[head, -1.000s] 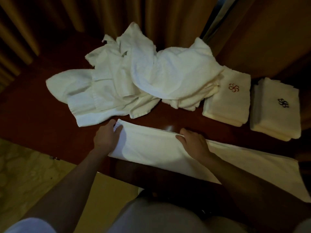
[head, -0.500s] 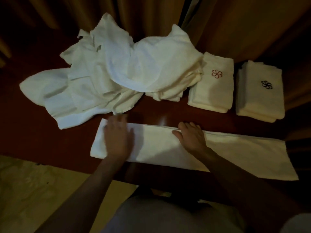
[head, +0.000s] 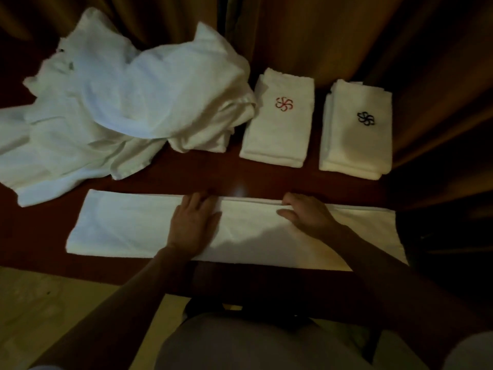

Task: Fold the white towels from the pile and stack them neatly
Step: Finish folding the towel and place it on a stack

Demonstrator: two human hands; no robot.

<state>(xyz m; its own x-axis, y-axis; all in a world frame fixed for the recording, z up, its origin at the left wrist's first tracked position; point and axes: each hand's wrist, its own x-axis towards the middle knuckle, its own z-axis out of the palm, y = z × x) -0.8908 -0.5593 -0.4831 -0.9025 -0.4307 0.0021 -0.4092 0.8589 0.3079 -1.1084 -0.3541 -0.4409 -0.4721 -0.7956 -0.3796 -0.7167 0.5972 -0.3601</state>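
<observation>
So, long strip of white towel [head: 128,222] lying flat along the near edge of the dark red table [head: 266,180], already folded lengthwise into a narrow band. Left hand [head: 196,222] now flat on it near the middle, fingers straight and spread, pressing down, nothing pinched. A second ago was way over at the strip's left end, then slid inward across the cloth, so looks like a smoothing pass just finished. Right hand [head: 306,214] hardly moved: sitting just to the right of the left one at the strip's far edge, fingertips curled down over the hem. Can't tell for sure whether gripping the edge or just resting on it.

Meaning for the job: lengthwise fold done and flattened, probably ready for the crosswise folds next, bringing one end over toward the middle.

Moving out from the hands: beyond the left hand and off to its left, big rumpled pile [head: 120,102] of unfolded towels, still plenty to go. Beyond the right hand, two neat folded stacks side by side but not touching, stack with red emblem [head: 280,124] nearer the pile, stack with dark emblem [head: 357,129] further right. Brownish curtain [head: 320,36] hanging behind everything. Pretty dim lighting, so fine detail on the fingers kinda lost.
</observation>
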